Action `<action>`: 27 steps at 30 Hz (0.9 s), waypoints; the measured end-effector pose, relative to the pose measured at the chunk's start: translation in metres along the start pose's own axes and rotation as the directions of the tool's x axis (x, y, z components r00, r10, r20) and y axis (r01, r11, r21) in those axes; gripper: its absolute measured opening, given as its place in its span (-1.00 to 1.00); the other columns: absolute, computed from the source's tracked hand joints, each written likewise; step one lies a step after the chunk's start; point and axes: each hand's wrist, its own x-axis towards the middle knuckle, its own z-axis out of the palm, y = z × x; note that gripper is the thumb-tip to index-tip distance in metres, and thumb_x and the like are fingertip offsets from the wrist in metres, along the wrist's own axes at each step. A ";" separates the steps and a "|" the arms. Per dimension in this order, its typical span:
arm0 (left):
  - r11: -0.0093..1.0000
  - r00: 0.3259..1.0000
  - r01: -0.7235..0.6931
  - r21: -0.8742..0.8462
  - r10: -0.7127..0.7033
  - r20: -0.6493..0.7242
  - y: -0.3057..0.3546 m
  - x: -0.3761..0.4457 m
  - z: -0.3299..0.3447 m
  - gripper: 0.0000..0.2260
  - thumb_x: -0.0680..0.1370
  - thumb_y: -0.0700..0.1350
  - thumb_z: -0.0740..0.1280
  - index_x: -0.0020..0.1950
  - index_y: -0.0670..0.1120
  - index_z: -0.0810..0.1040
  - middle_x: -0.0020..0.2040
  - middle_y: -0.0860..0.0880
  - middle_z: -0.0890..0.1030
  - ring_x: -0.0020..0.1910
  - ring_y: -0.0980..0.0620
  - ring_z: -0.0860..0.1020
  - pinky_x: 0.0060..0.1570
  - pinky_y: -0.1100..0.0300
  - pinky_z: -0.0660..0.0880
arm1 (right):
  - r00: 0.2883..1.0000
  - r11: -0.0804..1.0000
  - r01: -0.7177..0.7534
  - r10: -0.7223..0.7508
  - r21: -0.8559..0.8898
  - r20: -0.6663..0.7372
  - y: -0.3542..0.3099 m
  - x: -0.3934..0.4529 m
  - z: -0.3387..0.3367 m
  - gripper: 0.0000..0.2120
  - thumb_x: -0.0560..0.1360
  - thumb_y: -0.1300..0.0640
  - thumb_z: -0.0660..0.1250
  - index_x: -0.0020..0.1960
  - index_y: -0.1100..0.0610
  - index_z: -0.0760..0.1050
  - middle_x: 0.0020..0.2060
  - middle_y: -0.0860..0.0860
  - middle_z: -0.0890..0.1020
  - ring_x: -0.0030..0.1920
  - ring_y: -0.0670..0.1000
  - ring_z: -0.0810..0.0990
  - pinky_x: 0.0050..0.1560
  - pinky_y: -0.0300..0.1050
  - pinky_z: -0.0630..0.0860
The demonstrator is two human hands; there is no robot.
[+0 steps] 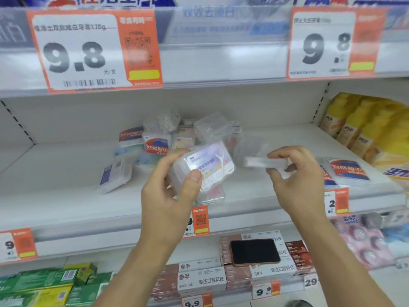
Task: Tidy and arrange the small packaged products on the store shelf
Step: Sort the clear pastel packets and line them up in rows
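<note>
My left hand [174, 185] grips a clear plastic floss-pick box [208, 165] with a white and purple label, held above the front of the white shelf [66, 191]. A second clear box [265, 162], seen edge-on and blurred, is pinched between the fingers and thumb of my right hand [296, 173], just to the right of the first. Behind them a loose pile of clear boxes [177, 134] with red and blue labels lies jumbled at mid shelf. One box [115, 173] lies tilted to the left of the pile.
Two flat red-labelled packs [347, 171] lie at the shelf's right, with yellow packages [365, 127] stacked behind. Price tags hang on the shelf edges. On the lower shelf a black phone [254, 251] rests on brown boxes, with green boxes [44, 284] at the left.
</note>
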 end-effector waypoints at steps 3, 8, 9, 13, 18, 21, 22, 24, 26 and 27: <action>1.000 1.000 0.013 0.003 -0.013 0.010 -0.002 0.000 0.010 -0.64 0.40 0.15 0.32 0.16 0.09 0.54 0.14 -0.01 0.62 0.08 0.12 0.59 -0.14 0.46 0.47 | 0.954 0.973 -0.223 0.203 -0.067 -0.220 0.015 0.001 -0.006 -0.64 0.37 0.46 0.38 -0.01 0.06 0.61 0.00 -0.06 0.48 0.11 0.09 0.51 0.10 -0.21 0.41; 1.000 1.000 0.014 -0.006 -0.014 0.015 -0.004 -0.002 0.025 -0.55 0.41 0.13 0.34 0.24 -0.04 0.54 0.20 -0.05 0.59 0.15 0.02 0.57 -0.09 0.44 0.47 | 0.911 0.931 -0.355 0.324 -0.087 -0.255 0.044 0.008 -0.016 -0.68 0.43 0.31 0.35 0.17 0.15 0.60 0.14 0.06 0.42 0.29 0.11 0.38 0.25 -0.19 0.38; 1.000 1.000 0.010 -0.013 -0.009 0.021 -0.003 -0.003 0.027 -0.54 0.42 0.13 0.33 0.24 -0.06 0.53 0.20 -0.04 0.59 0.15 0.02 0.57 -0.08 0.44 0.47 | 0.908 0.912 -0.392 0.364 -0.117 -0.208 0.051 0.009 -0.018 -0.67 0.44 0.24 0.36 0.20 0.17 0.60 0.21 0.12 0.44 0.32 0.14 0.37 0.30 -0.09 0.38; 0.999 0.999 0.016 -0.028 -0.015 0.043 -0.004 -0.004 0.033 -0.53 0.42 0.12 0.33 0.25 -0.07 0.52 0.19 0.02 0.58 0.18 0.02 0.56 -0.04 0.39 0.48 | 0.919 0.855 -0.392 0.381 -0.340 -0.102 0.044 0.002 -0.013 -0.68 0.45 0.13 0.35 0.19 0.11 0.60 0.26 0.13 0.48 0.33 0.20 0.37 0.31 0.09 0.29; 0.975 0.988 0.096 -0.200 -0.070 0.135 -0.006 0.001 0.022 -0.45 0.38 0.04 0.42 0.33 -0.06 0.40 0.23 -0.15 0.56 0.17 -0.09 0.58 0.06 0.04 0.56 | 0.956 0.897 -0.267 0.201 0.352 0.214 -0.028 -0.018 -0.004 -0.84 0.57 0.02 0.31 0.11 0.02 0.58 0.02 -0.07 0.65 0.06 -0.02 0.62 0.06 -0.03 0.58; 0.927 0.975 0.166 -0.337 -0.103 0.197 -0.010 0.004 0.007 -0.40 0.36 -0.02 0.42 0.33 -0.16 0.32 0.13 -0.19 0.59 0.06 -0.13 0.61 -0.06 0.09 0.56 | 0.839 0.680 -0.403 0.008 0.613 0.543 -0.055 -0.034 0.004 -0.61 0.56 -0.03 0.31 0.37 -0.05 0.41 0.18 -0.11 0.61 0.20 -0.03 0.59 0.10 -0.01 0.61; 0.916 0.973 0.177 -0.361 -0.107 0.204 -0.011 0.005 -0.001 -0.43 0.36 -0.03 0.40 0.32 -0.16 0.33 0.13 -0.18 0.59 0.06 -0.14 0.60 -0.06 0.07 0.55 | 0.812 0.658 -0.418 -0.037 0.626 0.582 -0.061 -0.037 0.007 -0.52 0.54 0.02 0.36 0.43 -0.07 0.35 0.22 -0.10 0.59 0.25 -0.03 0.56 0.14 0.00 0.60; 0.904 0.969 0.192 -0.381 -0.114 0.217 -0.012 0.008 -0.019 -0.48 0.35 -0.05 0.36 0.28 -0.15 0.37 0.13 -0.14 0.59 0.07 -0.13 0.59 -0.07 0.09 0.55 | 0.784 0.648 -0.435 -0.071 0.626 0.617 -0.070 -0.040 0.012 -0.38 0.50 0.12 0.44 0.48 -0.10 0.29 0.24 -0.08 0.59 0.29 -0.05 0.54 0.14 -0.05 0.58; 0.911 0.969 0.190 -0.367 -0.113 0.221 -0.009 0.009 -0.040 -0.50 0.34 -0.05 0.31 0.25 -0.16 0.39 0.11 -0.06 0.59 0.05 -0.04 0.59 -0.08 0.15 0.56 | 0.762 0.627 -0.459 -0.087 0.630 0.641 -0.080 -0.041 0.021 -0.37 0.46 0.14 0.47 0.46 -0.10 0.33 0.23 -0.04 0.61 0.27 -0.04 0.55 0.09 -0.12 0.58; 0.930 0.972 0.171 -0.326 -0.105 0.211 -0.007 0.008 -0.050 -0.50 0.35 -0.02 0.30 0.25 -0.16 0.40 0.10 -0.05 0.59 0.04 -0.01 0.59 -0.08 0.17 0.55 | 0.752 0.616 -0.469 -0.098 0.633 0.652 -0.088 -0.042 0.026 -0.39 0.44 0.13 0.49 0.43 -0.07 0.37 0.21 -0.01 0.62 0.26 -0.01 0.57 0.07 -0.12 0.58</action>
